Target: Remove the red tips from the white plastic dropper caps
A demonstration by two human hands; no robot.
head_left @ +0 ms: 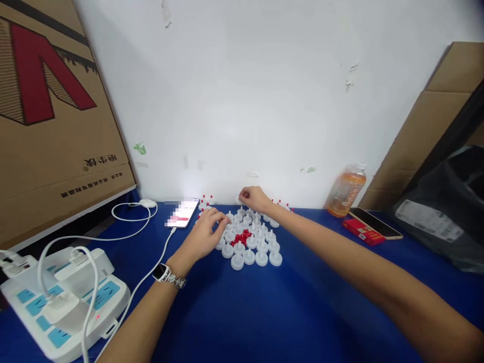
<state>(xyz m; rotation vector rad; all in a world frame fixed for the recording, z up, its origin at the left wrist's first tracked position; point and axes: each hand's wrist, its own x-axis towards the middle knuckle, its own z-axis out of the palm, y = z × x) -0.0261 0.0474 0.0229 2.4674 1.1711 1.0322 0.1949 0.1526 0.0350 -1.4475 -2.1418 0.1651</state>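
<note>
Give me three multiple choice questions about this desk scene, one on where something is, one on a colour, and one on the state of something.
1. Where does the orange drink bottle stand?
A. by the wall, right of the white caps
B. on the power strip
C. in the left hand

2. What colour is the table cover?
A. green
B. blue
C. grey

3. The phone beside the left hand is:
A. screen lit
B. face down
C. boxed

Answers: 1 A, it stands at the wall; 2 B, the cloth is blue; 3 A, its screen glows.
</note>
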